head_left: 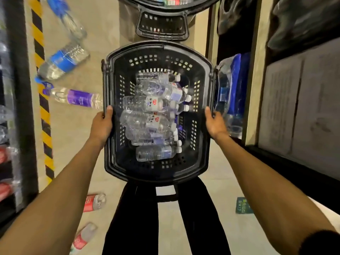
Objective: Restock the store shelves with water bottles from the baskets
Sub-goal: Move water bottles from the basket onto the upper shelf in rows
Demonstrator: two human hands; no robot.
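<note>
Black plastic basket (110,162) is between my 2 hands, in front of my legs. Clear water bottles (150,105) lie piled inside it. My left hand (102,124) grips the left rim with the thumb hooked over it. My right hand (215,124) grips the right rim the same way.

I think the step is moving the basket to the shelf (254,89) on my right. I should keep it flat so no bottle rolls out, and hold both sides tight. A purple bottle (77,97) lies on the floor (77,144) just beside the basket, so I must step with care.
</note>
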